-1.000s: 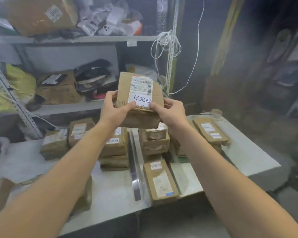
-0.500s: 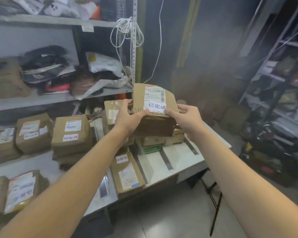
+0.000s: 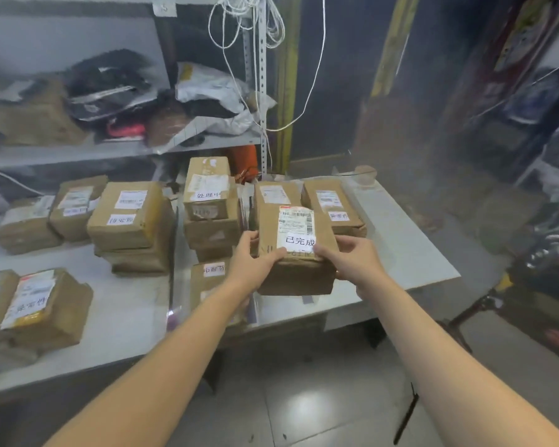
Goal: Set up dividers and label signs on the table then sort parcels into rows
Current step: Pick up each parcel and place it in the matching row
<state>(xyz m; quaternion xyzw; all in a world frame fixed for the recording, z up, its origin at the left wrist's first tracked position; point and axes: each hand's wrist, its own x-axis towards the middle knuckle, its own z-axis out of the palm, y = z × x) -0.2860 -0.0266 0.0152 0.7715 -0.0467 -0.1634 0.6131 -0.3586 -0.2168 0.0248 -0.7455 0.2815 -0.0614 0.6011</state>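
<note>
A brown cardboard parcel with a white "已完成" label (image 3: 299, 250) sits between both hands over the white tabletop (image 3: 410, 253). The left hand (image 3: 255, 262) grips its left edge, thumb on top. The right hand (image 3: 352, 261) grips its right edge.

Matt brown cardboard parcel (image 3: 296, 253) w/ glossy paper label (image 3: 299, 241); smooth table (image 3: 410, 253).

The parcel (image 3: 296, 275) gripped by the left hand (image 3: 255, 262) and right hand (image 3: 352, 258) carries a white slip (image 3: 300, 241) reading "已完成". The print on its shipping label (image 3: 296, 219) is too small to read. The middle box (image 3: 207, 196) is marked "处理中". The left box (image 3: 126, 216) is marked "待处理", upside down. The right box (image 3: 331, 201) and the front parcel (image 3: 46, 308) on the desk (image 3: 126, 314) are marked "异常件".
</note>
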